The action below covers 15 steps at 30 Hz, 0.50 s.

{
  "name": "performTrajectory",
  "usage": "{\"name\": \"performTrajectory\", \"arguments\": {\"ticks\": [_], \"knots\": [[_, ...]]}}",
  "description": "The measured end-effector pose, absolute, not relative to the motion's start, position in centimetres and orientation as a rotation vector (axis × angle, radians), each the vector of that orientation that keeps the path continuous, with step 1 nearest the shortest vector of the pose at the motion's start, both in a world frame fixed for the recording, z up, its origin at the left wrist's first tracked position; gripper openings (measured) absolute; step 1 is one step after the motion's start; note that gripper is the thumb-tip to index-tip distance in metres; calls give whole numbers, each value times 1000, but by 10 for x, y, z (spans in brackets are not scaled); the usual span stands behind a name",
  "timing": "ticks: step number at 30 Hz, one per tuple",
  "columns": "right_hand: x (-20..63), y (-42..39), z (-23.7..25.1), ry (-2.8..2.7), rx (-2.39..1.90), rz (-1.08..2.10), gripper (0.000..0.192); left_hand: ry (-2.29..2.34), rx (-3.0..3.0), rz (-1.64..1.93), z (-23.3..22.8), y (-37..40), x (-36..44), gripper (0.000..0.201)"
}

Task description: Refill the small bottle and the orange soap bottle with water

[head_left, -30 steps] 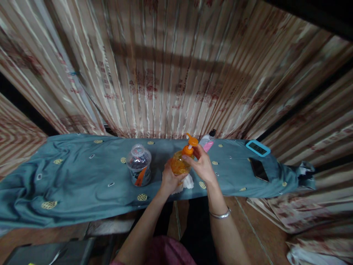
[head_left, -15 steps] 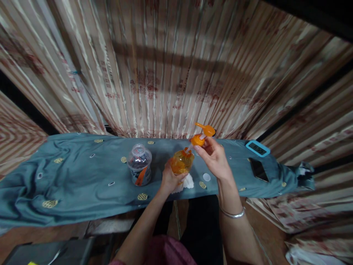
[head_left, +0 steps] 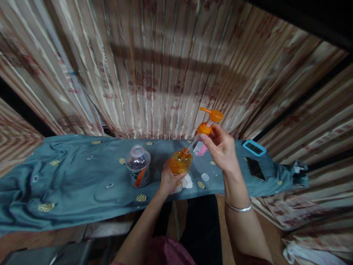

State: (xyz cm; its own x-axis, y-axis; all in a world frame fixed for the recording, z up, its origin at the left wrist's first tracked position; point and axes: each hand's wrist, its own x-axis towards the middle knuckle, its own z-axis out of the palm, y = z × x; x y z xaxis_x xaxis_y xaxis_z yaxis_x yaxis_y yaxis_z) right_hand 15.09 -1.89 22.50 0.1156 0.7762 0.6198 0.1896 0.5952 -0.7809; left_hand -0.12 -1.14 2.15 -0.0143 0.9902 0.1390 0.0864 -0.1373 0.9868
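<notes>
A curtain (head_left: 154,73) hung behind everything, and in front of it a blue cloth (head_left: 91,198) stretched from side to side. The left hand (head_left: 169,179) was curled round the near left of the bottle's lower body, holding it; the right hand (head_left: 222,149), higher and farther right, pinched the pump by its collar between thumb and fingers. The jar (head_left: 138,167) stood upright on the cloth, to the left of the left hand and apart from it.

The bottle (head_left: 180,162) was between the two hands, ahead of the left and below and left of the right. Its long axis leaned slightly right at the top; whether its base rested on anything could not be told. A tissue (head_left: 186,182) showed just beside it, on the near side.

Above the bottle's right shoulder was the pump (head_left: 204,129), its axis slanting more strongly, top to the right. From its collar the tube (head_left: 194,142) ran down and left to the bottle's open mouth (head_left: 186,150). The tube's lower end was hard to make out, though it seemed just inside. Thus collar and mouth stood apart, bridged by the tube, their axes not aligned.
</notes>
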Motion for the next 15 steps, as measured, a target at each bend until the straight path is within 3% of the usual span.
{"name": "performTrajectory", "arguments": {"ticks": [10, 15], "knots": [[212, -49, 248, -1048, -812, 357, 35, 1227, 1419, 1306, 22, -8, -3, 73], [286, -97, 260, -866, -905, 48, 34, 1243, 1414, 1318, 22, -6, -4, 71]]}}
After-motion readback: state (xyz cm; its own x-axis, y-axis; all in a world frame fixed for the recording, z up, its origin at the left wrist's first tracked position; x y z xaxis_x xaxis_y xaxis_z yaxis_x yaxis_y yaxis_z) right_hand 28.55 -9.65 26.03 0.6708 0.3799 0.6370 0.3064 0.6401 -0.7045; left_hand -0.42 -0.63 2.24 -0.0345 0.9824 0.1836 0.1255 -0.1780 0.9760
